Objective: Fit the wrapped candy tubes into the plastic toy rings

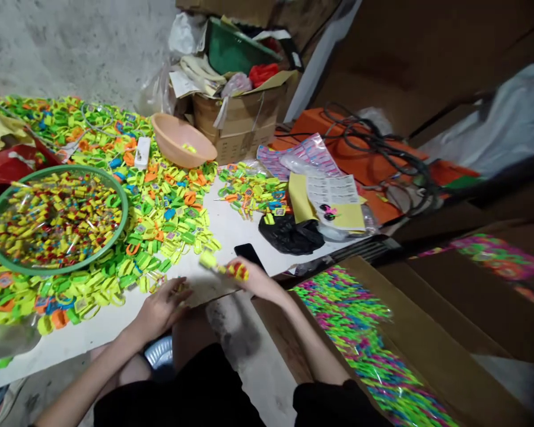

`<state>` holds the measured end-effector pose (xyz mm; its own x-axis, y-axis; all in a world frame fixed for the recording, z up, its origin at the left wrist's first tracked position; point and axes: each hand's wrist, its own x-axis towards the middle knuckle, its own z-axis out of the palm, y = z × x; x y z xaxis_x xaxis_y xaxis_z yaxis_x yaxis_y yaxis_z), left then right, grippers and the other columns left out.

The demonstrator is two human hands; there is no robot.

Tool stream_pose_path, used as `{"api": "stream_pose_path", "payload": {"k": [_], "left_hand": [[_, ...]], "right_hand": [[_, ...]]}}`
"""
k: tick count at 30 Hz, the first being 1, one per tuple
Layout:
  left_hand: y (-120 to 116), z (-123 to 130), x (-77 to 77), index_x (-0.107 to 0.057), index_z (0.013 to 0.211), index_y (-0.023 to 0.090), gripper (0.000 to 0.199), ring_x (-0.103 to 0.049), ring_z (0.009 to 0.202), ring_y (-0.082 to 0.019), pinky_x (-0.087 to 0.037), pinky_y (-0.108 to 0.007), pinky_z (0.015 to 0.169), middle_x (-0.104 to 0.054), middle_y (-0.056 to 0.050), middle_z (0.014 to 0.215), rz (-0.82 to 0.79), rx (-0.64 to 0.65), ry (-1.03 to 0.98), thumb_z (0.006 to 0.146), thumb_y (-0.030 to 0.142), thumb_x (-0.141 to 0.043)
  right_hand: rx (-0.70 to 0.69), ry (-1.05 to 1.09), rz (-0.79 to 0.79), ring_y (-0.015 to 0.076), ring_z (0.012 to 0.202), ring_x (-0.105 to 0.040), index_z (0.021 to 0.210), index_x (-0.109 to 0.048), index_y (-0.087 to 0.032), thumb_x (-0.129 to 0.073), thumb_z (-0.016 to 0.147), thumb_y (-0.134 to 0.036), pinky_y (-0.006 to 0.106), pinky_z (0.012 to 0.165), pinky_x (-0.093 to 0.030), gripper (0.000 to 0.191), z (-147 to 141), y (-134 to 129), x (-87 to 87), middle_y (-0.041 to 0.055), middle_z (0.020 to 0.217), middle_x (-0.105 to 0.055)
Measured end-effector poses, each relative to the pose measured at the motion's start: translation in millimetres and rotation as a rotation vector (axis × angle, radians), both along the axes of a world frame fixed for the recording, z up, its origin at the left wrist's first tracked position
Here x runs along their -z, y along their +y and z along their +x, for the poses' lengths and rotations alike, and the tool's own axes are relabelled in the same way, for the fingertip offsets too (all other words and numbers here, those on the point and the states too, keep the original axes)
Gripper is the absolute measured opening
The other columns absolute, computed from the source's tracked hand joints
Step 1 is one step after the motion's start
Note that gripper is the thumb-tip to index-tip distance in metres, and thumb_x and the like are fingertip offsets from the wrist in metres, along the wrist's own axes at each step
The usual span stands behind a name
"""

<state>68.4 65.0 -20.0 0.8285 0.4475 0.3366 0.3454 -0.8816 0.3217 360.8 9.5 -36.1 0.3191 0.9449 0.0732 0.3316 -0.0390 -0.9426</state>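
My right hand is closed around a small yellow-and-red plastic toy piece, whose blurred yellow end points left over the table edge. Close by on the left, my left hand has its fingers curled together at the table's front edge; whatever they pinch is too small to make out. Beside it spreads a heap of yellow, green, orange and blue plastic toy watches. A green-rimmed basket full of small wrapped yellow and red pieces stands among them. Just behind my right hand lies a dark phone.
A peach bowl and a stuffed cardboard box stand at the back. A black plastic bag and yellow papers lie to the right. Below, an open carton holds bagged colourful sticks. Cables cross an orange surface.
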Motion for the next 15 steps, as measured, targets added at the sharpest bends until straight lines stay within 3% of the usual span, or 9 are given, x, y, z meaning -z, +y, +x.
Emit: {"api": "stream_pose_path", "payload": {"k": [3, 5, 8, 11, 12, 15], "left_hand": [[27.7, 27.0, 6.7, -0.051, 0.12, 0.024, 0.029, -0.059, 0.108, -0.021, -0.055, -0.034, 0.083, -0.048, -0.012, 0.13, -0.086, -0.069, -0.051, 0.092, 0.03, -0.045], [47.0, 48.5, 22.1, -0.052, 0.118, 0.023, 0.028, -0.055, 0.114, -0.022, -0.053, -0.035, 0.086, -0.048, -0.011, 0.13, -0.111, -0.06, -0.061, 0.092, 0.028, -0.044], [75.0, 88.5, 53.3, -0.051, 0.12, 0.021, 0.03, -0.048, 0.121, -0.023, -0.045, -0.039, 0.098, -0.05, -0.011, 0.128, -0.065, 0.01, 0.007, 0.092, 0.027, -0.043], [100.3, 138.8, 82.0, -0.052, 0.124, 0.018, 0.041, -0.039, 0.13, -0.027, -0.034, -0.044, 0.107, -0.048, -0.013, 0.135, -0.02, 0.011, 0.146, 0.087, 0.036, -0.052], [108.0, 156.5, 90.0, -0.05, 0.128, 0.019, 0.048, -0.033, 0.134, -0.028, -0.027, -0.046, 0.111, -0.044, -0.013, 0.14, 0.008, 0.001, 0.25, 0.085, 0.042, -0.054], [128.1, 202.6, 110.9, -0.049, 0.131, 0.019, 0.062, -0.025, 0.138, -0.033, -0.012, -0.057, 0.113, -0.04, -0.015, 0.144, 0.009, -0.036, 0.315, 0.081, 0.055, -0.054]], "right_hand": [[0.459, -0.034, 0.159, 0.016, 0.069, -0.061, 0.108, -0.055, -0.017, -0.071, 0.068, -0.039, 0.028, 0.058, -0.051, 0.048, 64.1, 23.9, -4.5, 0.0061, 0.094, -0.064], [0.629, -0.027, 0.224, 0.0155, 0.069, -0.06, 0.107, -0.054, -0.018, -0.07, 0.066, -0.037, 0.028, 0.06, -0.051, 0.049, 92.2, 31.5, -0.5, 0.007, 0.096, -0.064], [0.585, 0.068, 0.172, 0.0152, 0.068, -0.061, 0.105, -0.052, -0.018, -0.067, 0.065, -0.037, 0.028, 0.058, -0.051, 0.047, 96.7, 28.8, 22.2, 0.0063, 0.092, -0.064], [0.439, 0.163, -0.003, 0.0142, 0.061, -0.059, 0.105, -0.051, -0.02, -0.064, 0.065, -0.039, 0.025, 0.048, -0.048, 0.046, 68.3, 19.8, 55.4, 0.006, 0.093, -0.065], [0.422, 0.169, -0.028, 0.014, 0.059, -0.059, 0.103, -0.052, -0.02, -0.064, 0.065, -0.038, 0.025, 0.047, -0.048, 0.044, 56.6, 17.6, 65.9, 0.0061, 0.093, -0.066], [0.414, 0.163, -0.059, 0.0145, 0.057, -0.059, 0.099, -0.056, -0.019, -0.064, 0.064, -0.034, 0.025, 0.049, -0.049, 0.039, 26.4, 14.6, 90.7, 0.0042, 0.083, -0.068]]}}
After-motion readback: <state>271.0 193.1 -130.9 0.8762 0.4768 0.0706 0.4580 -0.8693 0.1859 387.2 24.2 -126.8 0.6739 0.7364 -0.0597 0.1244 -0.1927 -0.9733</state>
